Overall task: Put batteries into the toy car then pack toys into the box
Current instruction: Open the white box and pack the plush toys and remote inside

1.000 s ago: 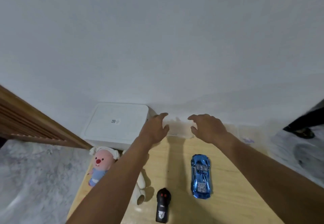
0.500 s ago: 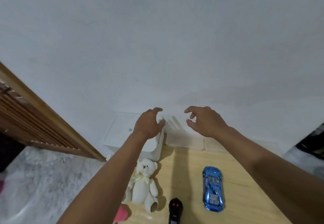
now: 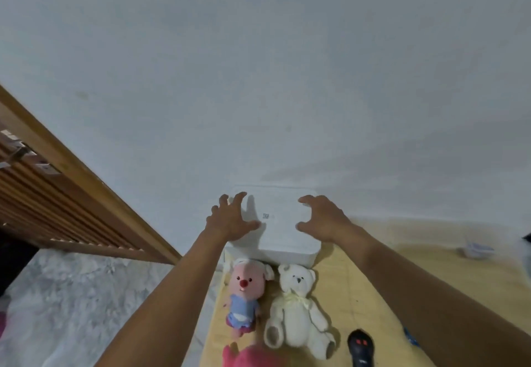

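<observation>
Two hands over the closed white box (image 3: pixel 283 240): left hand (image 3: pixel 230 223) spread wide at its left edge, right hand (image 3: pixel 324 220) clawed wide at its right edge, contact unclear. Box at the surface's (image 3: pixel 373 280) far end; pink plush (image 3: pixel 244 295) and white teddy (image 3: pixel 296 309) just in front, black remote (image 3: pixel 360 348) nearer.

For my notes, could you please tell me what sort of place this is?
Likely a room at home: a wooden table against a white wall, with a teddy bear and a pink doll on it.
</observation>
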{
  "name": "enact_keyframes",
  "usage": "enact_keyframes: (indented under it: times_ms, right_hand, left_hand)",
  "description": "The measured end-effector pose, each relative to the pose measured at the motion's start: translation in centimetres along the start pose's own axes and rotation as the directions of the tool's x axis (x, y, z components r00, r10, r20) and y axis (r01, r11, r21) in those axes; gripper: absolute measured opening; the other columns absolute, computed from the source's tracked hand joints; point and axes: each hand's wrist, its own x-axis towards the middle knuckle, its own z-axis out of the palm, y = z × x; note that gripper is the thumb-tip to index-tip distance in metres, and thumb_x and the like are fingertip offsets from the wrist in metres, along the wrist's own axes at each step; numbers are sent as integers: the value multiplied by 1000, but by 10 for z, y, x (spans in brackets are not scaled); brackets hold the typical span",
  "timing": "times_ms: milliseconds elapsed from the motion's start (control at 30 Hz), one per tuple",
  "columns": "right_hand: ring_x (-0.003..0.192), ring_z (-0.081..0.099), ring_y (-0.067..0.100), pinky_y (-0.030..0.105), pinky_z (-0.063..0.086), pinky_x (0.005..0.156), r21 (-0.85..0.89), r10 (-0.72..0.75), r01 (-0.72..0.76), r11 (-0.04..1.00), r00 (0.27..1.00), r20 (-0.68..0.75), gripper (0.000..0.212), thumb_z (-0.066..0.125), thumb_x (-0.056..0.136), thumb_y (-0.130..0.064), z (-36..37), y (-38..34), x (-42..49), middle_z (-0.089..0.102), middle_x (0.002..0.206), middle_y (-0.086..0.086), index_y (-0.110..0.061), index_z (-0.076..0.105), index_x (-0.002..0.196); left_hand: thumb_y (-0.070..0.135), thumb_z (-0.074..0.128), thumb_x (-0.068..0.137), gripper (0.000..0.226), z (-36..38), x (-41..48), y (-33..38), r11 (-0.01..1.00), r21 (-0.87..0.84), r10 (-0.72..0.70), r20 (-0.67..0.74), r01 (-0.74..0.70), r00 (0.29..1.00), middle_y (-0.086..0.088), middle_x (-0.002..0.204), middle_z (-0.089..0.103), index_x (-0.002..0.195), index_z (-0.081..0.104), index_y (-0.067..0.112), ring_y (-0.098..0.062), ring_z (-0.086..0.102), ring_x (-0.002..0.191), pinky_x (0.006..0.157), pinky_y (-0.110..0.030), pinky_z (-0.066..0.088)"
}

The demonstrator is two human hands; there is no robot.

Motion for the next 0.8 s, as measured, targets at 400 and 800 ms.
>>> enact_keyframes:
  times_ms: [400, 800]
  right_hand:
    - [150, 24, 22, 38, 23, 117, -70, 151, -154, 986, 987, -48, 89, 76, 79, -51, 45, -20, 17, 14, 165, -1, -31, 31, 154]
    - [141, 37, 20, 31, 26, 106, -45, 223, -224, 974, 974, -26, 94, 87, 65, -52, 31, -24, 25, 36, 151, -6, -32, 45, 147]
  left_hand:
    - [71, 78, 72, 113, 18, 28, -25, 986, 21, 164, 93, -166, 982, -1, 171, 0, 160, 15, 38, -45, 30, 146, 116, -53, 34]
    - [74, 75, 71, 111, 24, 39, -29, 982, 34, 184, 100, -188, 978, -1, 171, -3, 159, 17, 39, -45, 36, 142, 112, -50, 37]
